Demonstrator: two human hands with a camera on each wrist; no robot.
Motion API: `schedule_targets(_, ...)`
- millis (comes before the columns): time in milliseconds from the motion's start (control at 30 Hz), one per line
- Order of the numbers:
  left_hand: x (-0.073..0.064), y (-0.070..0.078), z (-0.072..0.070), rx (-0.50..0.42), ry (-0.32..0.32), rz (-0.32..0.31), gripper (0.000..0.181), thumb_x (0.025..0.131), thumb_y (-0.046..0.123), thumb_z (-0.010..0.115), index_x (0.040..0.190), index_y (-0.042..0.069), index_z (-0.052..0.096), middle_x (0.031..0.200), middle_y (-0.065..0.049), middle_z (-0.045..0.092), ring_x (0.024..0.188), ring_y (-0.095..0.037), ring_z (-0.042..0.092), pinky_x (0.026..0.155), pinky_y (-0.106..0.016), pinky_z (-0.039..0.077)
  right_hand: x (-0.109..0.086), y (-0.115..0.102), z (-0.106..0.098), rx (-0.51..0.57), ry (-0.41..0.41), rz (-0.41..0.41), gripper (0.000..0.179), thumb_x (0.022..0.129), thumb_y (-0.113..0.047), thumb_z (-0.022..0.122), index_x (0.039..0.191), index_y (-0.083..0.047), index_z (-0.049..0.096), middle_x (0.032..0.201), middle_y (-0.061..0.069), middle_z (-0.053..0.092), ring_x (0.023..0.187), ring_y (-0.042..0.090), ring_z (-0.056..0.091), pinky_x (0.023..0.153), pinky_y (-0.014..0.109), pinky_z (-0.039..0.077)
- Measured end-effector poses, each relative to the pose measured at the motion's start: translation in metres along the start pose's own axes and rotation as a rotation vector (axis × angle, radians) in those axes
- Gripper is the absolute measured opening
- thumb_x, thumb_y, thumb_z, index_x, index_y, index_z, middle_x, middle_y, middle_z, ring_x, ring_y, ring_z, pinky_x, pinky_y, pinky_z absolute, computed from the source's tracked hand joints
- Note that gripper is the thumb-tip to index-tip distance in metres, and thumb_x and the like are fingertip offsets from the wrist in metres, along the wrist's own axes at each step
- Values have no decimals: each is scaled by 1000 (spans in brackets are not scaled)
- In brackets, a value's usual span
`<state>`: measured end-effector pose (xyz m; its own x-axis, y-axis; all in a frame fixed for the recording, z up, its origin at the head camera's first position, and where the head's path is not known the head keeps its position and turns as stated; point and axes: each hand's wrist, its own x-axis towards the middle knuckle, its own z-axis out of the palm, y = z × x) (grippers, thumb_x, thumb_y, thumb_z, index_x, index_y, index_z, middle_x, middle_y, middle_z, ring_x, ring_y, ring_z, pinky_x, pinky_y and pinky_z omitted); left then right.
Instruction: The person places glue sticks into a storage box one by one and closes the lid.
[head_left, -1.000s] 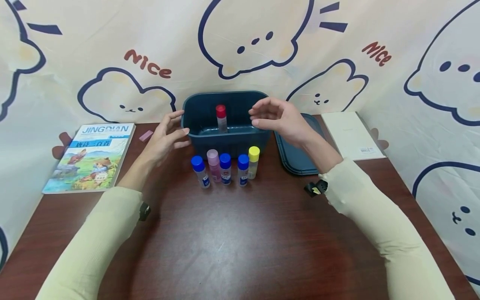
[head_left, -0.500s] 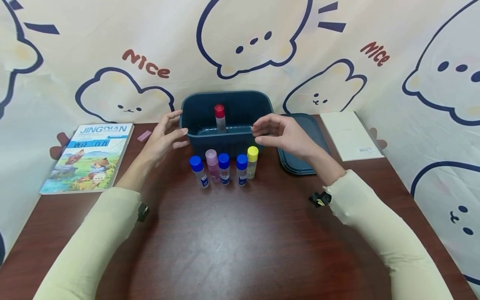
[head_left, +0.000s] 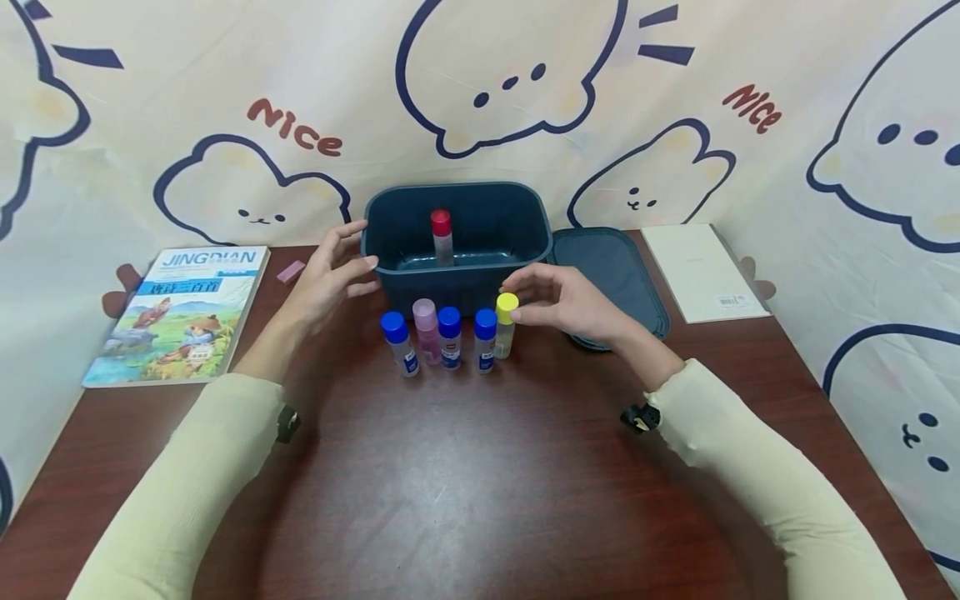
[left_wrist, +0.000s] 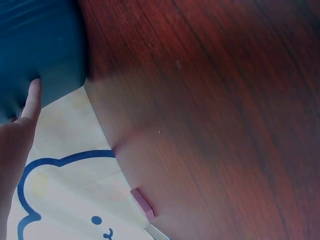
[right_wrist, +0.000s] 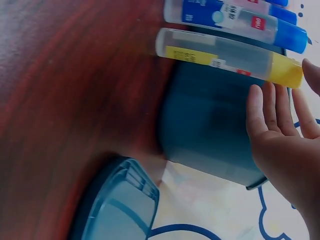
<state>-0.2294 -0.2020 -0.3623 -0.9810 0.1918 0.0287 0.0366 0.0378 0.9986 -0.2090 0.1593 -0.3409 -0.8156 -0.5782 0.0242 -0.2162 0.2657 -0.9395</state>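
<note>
A yellow-capped glue stick (head_left: pixel 505 329) stands at the right end of a loose group on the table. My right hand (head_left: pixel 573 307) has its thumb and fingers at the yellow cap and pinches it; the right wrist view shows thumb and fingertips on opposite sides. Beside it stand glue sticks with blue caps (head_left: pixel 485 340) and one pink glue stick (head_left: pixel 427 332). Behind them is a dark teal bin (head_left: pixel 457 287), with a red-capped glue stick (head_left: pixel 442 237) upright inside. My left hand (head_left: pixel 318 279) rests its extended fingers against the bin's left end.
A teal lid (head_left: pixel 618 279) lies right of the bin, with a white book (head_left: pixel 701 271) beyond it. To the left lie a picture-cover book (head_left: pixel 180 317) and a small pink eraser-like block (head_left: pixel 291 272). A printed cloth hangs behind the table.
My right hand has come down from above the bin's right side to the yellow cap in front. The left hand stays at the bin, and the glue sticks keep their places.
</note>
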Motion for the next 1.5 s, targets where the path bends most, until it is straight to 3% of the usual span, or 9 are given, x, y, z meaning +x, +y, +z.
schedule_targets(333, 0, 0, 1, 9, 4, 4, 64, 101, 18, 63, 156, 18, 30, 159, -13, 32, 139, -42, 40, 98, -41, 53, -2, 12, 6, 60, 8, -2, 44, 93, -3, 72, 134, 0, 55, 125, 16, 63, 115, 29, 61, 96, 33, 56)
schedule_targets(700, 0, 0, 1, -6, -6, 0, 66, 100, 22, 65, 156, 19, 30, 160, -12, 31, 139, -41, 41, 100, -43, 51, -1, 20, 15, 21, 31, -69, 42, 94, -1, 70, 133, -2, 54, 125, 13, 63, 115, 28, 61, 99, 44, 54)
schedule_targets(1067, 0, 1, 1, 1, 3, -6, 65, 101, 19, 63, 156, 19, 30, 160, -12, 31, 139, -41, 41, 100, -43, 51, 0, 22, 18, -31, 101, -94, 37, 94, -6, 73, 127, -5, 56, 119, 11, 65, 109, 26, 63, 96, 44, 56)
schedule_targets(1500, 0, 0, 1, 0, 4, -2, 66, 100, 22, 66, 156, 19, 31, 160, -12, 31, 139, -42, 41, 99, -42, 52, -5, 13, 10, -71, 105, -118, 36, 91, -4, 75, 123, -3, 58, 115, 11, 67, 104, 26, 65, 91, 38, 59)
